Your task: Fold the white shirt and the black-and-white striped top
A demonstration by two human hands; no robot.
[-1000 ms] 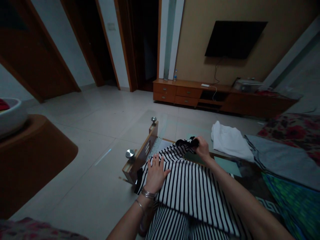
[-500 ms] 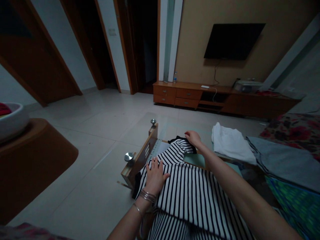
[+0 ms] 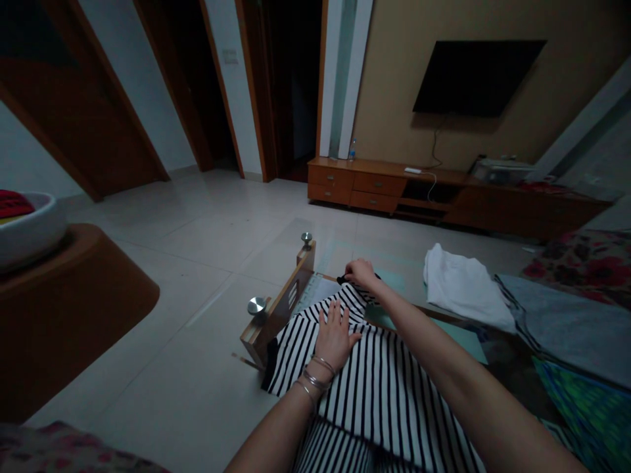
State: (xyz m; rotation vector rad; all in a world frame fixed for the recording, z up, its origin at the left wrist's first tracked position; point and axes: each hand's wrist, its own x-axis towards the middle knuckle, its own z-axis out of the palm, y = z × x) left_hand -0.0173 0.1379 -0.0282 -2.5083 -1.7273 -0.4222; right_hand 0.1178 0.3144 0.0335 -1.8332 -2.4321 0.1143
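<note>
- Head view, live: left hand (image 3: pixel 335 338) has just slid higher, fingers spread open and flat on the striped top (image 3: pixel 377 394).
- Right hand (image 3: pixel 361 272) pinches, fingers closed on the top's dark trim (image 3: pixel 342 280).
- The top lies across the glass-topped desk (image 3: pixel 280 305), white cloth (image 3: pixel 466 289) just beside.

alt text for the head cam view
A black-and-white striped top lies on a glass table, the left hand flat on it, the right hand pinching its dark far edge. A white cloth lies beside it.
</note>
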